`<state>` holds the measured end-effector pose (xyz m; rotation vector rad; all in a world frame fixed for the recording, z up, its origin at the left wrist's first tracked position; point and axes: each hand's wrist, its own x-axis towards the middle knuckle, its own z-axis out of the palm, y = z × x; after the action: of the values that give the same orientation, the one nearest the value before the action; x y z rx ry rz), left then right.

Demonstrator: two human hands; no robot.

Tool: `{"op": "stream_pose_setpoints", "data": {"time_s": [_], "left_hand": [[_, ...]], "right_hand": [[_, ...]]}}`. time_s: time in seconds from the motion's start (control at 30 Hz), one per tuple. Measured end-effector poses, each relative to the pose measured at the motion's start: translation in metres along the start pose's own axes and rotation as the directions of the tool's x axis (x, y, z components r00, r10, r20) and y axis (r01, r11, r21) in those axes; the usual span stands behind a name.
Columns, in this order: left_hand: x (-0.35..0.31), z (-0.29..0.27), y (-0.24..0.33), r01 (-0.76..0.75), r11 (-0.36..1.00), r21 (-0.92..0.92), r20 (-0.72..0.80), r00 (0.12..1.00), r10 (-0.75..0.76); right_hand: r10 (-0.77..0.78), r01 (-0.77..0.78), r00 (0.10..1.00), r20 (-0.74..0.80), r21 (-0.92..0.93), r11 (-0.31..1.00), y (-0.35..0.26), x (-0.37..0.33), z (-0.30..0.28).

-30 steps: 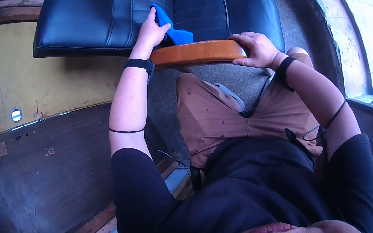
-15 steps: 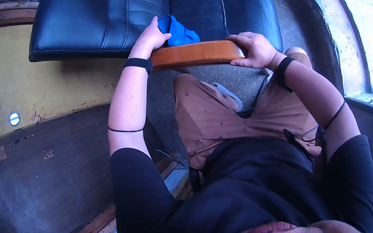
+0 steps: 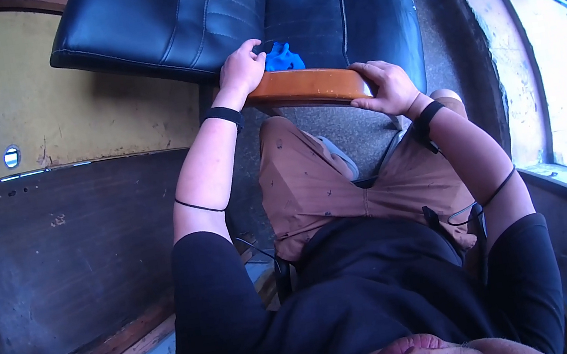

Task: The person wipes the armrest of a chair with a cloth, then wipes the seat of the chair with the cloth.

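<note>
A brown wooden armrest (image 3: 310,85) crosses in front of me at the near side of a black padded chair (image 3: 302,14). My right hand (image 3: 388,86) is closed round its right end, thumb on the near side. At the armrest's left end, my left hand (image 3: 242,72) has its fingers bent, with the fingertips beside a crumpled blue cloth (image 3: 284,57). The cloth bunches along the armrest's far edge, over the seat. Whether the left fingers pinch the cloth or grip the wood is hidden.
The chair's stitched backrest (image 3: 141,29) reaches toward the left. A yellow and dark brown panel (image 3: 77,232) with a bolt stands on the left. At right, a bright window opening (image 3: 561,59) lies above a sill. My knees are spread below the armrest.
My left hand has come nearer to me, down to the armrest's left end. The blue cloth has sunk and crumpled, and less of it shows. My right hand keeps its grip.
</note>
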<state>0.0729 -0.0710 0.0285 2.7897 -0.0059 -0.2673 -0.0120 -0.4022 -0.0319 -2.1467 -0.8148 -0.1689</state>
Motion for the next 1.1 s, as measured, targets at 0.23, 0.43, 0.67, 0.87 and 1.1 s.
{"op": "stream_pose_setpoints", "data": {"time_s": [0.23, 0.43, 0.67, 0.87, 1.1], "left_hand": [[-0.004, 0.009, -0.004, 0.014, 1.0, -0.025, -0.154, 0.988, -0.018], [-0.02, 0.009, -0.023, 0.043, 0.997, -0.056, -0.252, 0.966, -0.056], [-0.005, 0.015, -0.006, 0.018, 0.998, -0.066, -0.213, 0.977, -0.032], [-0.004, 0.017, -0.012, 0.019, 0.998, -0.06, -0.211, 0.977, -0.032], [-0.007, 0.015, -0.01, 0.038, 0.997, -0.06, -0.197, 0.979, -0.049]], "right_hand": [[-0.102, 0.098, 0.993, -0.062, -0.065, 0.993, -0.024, 0.013, -0.009], [-0.31, 0.112, 0.947, -0.081, 0.99, 0.082, -0.203, 0.051, -0.098], [-0.411, 0.067, 0.886, -0.216, 0.936, -0.346, -0.25, 0.035, -0.146], [-0.347, 0.093, 0.914, -0.211, 0.94, -0.327, -0.243, 0.04, -0.131], [-0.279, 0.127, 0.936, -0.215, 0.945, -0.302, -0.233, 0.042, -0.124]]}}
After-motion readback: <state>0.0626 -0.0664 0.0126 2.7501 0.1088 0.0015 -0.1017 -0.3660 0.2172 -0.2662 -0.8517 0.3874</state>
